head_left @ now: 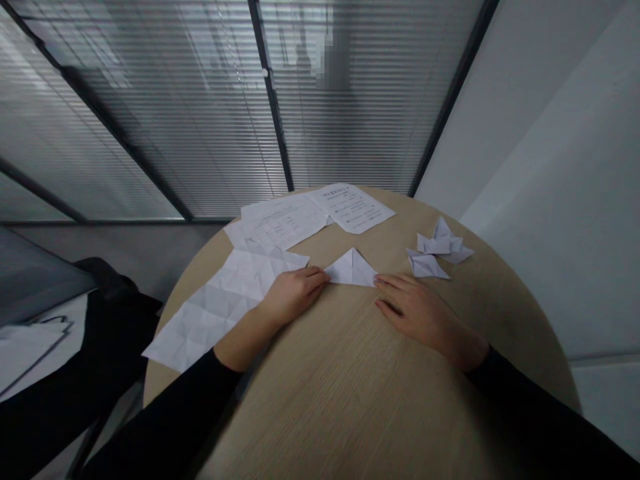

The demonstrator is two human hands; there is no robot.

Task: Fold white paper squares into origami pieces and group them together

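A glass partition with slatted blinds (165,113) runs well beyond your fingers, and the round pale-wood bench (350,387) lies under them. Printed sheets (320,212) sit farther out past your fingers. A large creased paper sheet (215,300) lies left of your left fingers, touching the edge of your left hand (293,297). Folded paper shapes (435,245) sit beyond and right of the fingers of your right hand (417,313). Both hands lie palm down and released, with nothing clenched or grasped. Your left fingers (313,280) and right fingers (393,287) sit at opposite ends of a folded paper triangle (351,270), between them and touching or just beside its lower corners. Its apex points away from you, and its long axis is the base, running left to right. It looks very light and soft, stiff only along the creases, and easy to crush. Best hold: pinch lightly at the two base corners.
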